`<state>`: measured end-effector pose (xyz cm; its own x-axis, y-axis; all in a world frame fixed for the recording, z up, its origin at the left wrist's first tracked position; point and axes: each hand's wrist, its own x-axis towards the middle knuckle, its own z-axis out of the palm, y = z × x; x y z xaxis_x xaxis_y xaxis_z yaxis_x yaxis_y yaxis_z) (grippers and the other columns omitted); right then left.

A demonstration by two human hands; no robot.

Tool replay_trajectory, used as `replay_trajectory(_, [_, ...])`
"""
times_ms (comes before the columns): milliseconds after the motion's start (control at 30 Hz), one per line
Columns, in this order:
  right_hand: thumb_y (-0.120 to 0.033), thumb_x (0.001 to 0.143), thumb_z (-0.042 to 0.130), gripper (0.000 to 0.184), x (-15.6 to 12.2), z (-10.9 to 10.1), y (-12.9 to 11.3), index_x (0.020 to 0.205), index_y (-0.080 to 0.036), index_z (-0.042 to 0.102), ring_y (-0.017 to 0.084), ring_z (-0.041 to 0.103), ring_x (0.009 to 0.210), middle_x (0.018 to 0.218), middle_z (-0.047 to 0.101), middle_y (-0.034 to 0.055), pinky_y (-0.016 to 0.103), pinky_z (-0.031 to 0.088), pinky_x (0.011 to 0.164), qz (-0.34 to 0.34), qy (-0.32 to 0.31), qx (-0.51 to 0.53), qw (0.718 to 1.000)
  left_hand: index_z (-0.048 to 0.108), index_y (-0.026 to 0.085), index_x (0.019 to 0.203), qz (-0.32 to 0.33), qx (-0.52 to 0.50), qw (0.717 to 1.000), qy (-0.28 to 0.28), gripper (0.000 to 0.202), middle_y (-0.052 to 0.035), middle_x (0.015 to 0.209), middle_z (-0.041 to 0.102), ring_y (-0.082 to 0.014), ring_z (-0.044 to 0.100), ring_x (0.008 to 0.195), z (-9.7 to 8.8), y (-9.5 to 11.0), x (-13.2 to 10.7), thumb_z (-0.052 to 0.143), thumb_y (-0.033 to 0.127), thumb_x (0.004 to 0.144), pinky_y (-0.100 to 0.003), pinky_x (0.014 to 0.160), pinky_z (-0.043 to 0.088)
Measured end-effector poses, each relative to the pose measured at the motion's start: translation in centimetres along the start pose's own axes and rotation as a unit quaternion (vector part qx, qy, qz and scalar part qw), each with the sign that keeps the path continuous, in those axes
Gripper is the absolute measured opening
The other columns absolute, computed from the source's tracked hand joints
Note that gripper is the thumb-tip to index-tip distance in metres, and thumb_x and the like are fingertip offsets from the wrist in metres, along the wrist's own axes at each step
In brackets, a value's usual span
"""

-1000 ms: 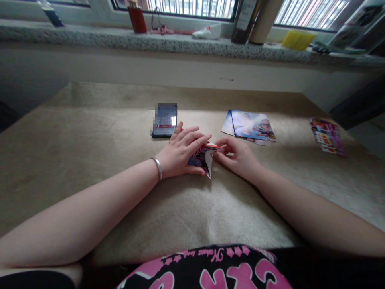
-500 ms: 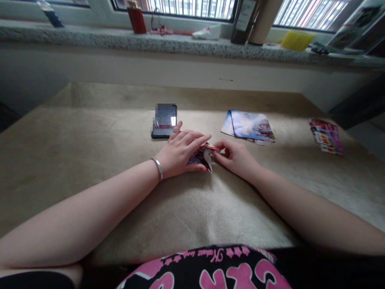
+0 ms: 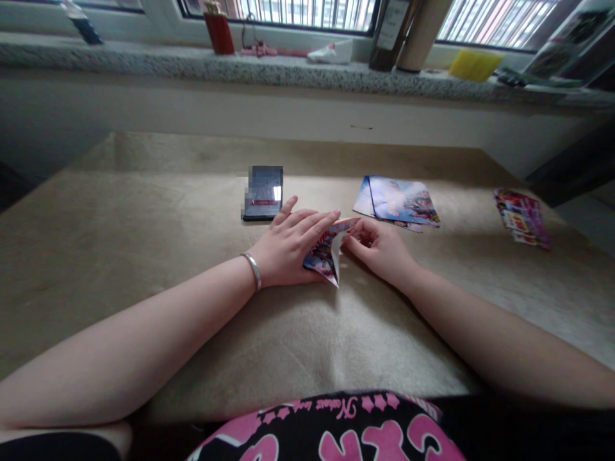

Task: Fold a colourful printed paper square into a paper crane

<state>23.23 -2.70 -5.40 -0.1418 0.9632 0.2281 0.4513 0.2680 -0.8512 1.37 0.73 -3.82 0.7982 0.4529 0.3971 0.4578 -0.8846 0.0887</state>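
Note:
A colourful printed paper [image 3: 319, 256] with a white underside lies on the table, its right side lifted and curled. My left hand [image 3: 293, 246] rests over the left part of the paper, fingers stretched forward and thumb tucked low. At the right edge, my right hand [image 3: 377, 246] pinches the raised upper corner between thumb and fingers; the exact fingertip contact is partly hidden. One pointed lower corner of the paper sticks out toward me. Just beyond my left fingers lies a dark phone [image 3: 264, 195], its left side blurred by pixels.
Blue-and-white picture sheets [image 3: 401, 198] lie stacked beyond my right hand. Farther right are pink and red printed cards [image 3: 521, 218]. A granite sill [image 3: 269, 67] behind the table [image 3: 168, 186] holds a red bottle [image 3: 220, 29], a yellow block [image 3: 475, 65] and other items.
The right side of the paper has been lifted and opened wider, showing more of its print and white underside. My right hand has shifted slightly; my left hand stays nearly in place.

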Motion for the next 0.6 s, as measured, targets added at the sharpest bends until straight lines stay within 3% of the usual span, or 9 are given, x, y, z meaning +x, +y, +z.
replay_trajectory(133, [-0.031,0.08,0.06,0.015,-0.19,-0.08,-0.31,0.073,-0.02,0.053,0.012,0.056,0.058,0.069,0.063,0.0006,0.024,0.043,0.053,-0.008,0.013,-0.022,1.0,0.022,0.017,0.147,-0.006,0.02,1.0,0.015,0.088,-0.012,0.132,0.052,-0.0285,0.046,0.122,0.08,-0.09,0.03,0.062,0.048,0.075,-0.052,0.117,0.012])
replay_trajectory(333, [-0.026,0.08,0.059,0.008,-0.33,-0.12,-0.43,0.08,-0.019,0.059,0.011,0.056,0.056,0.07,0.065,0.0006,0.024,0.044,0.052,-0.027,0.011,-0.037,0.999,0.026,0.022,0.146,-0.026,0.032,0.999,0.033,0.076,-0.0086,0.126,0.056,-0.0247,0.051,0.115,0.04,-0.15,0.07,0.06,0.042,0.081,-0.048,0.115,0.021])
replay_trajectory(600, [-0.019,0.077,0.059,0.02,-0.29,-0.03,-0.7,0.097,-0.02,0.062,0.016,0.064,0.078,0.093,0.069,0.005,0.028,0.051,0.064,-0.066,-0.022,-0.043,0.997,0.038,0.019,0.139,-0.023,0.033,0.994,0.106,0.058,-0.0067,0.109,0.063,-0.0215,0.056,0.101,-0.1,-0.05,0.16,0.055,0.038,0.086,-0.042,0.106,0.031])
